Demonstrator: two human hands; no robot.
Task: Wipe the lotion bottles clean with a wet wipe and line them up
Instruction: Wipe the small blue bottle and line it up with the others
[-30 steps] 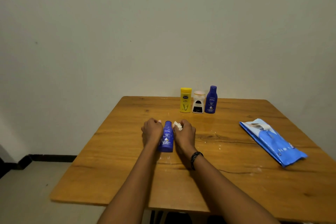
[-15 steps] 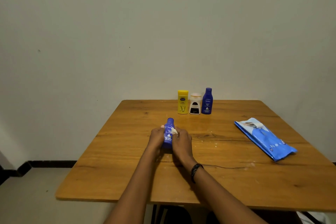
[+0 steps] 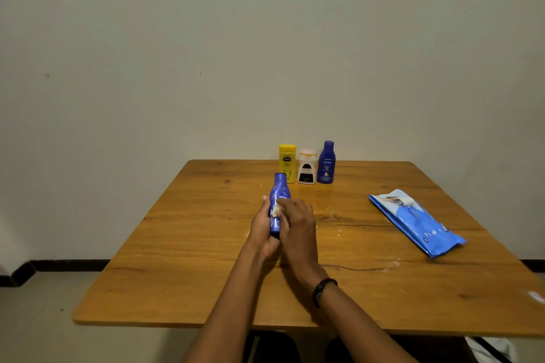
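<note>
My left hand (image 3: pixel 263 230) grips a small blue lotion bottle (image 3: pixel 279 189) by its lower body, holding it upright above the middle of the wooden table (image 3: pixel 188 244). My right hand (image 3: pixel 296 225) pinches a crumpled white wet wipe (image 3: pixel 276 210) against the bottle's front, just below the label. At the back of the table stand a yellow bottle (image 3: pixel 287 161), a short white bottle with a dark label (image 3: pixel 307 167) and a taller blue bottle (image 3: pixel 326 162), side by side in a row.
A blue pack of wet wipes (image 3: pixel 417 222) lies flat on the right side of the table with its flap peeled back. White smears dot the wood to the right of my hands. The wall stands directly behind the table's far edge.
The blue bottle has gone from lying low on the table between my hands to being held upright and raised. My right hand with the wipe now presses on the bottle's front.
</note>
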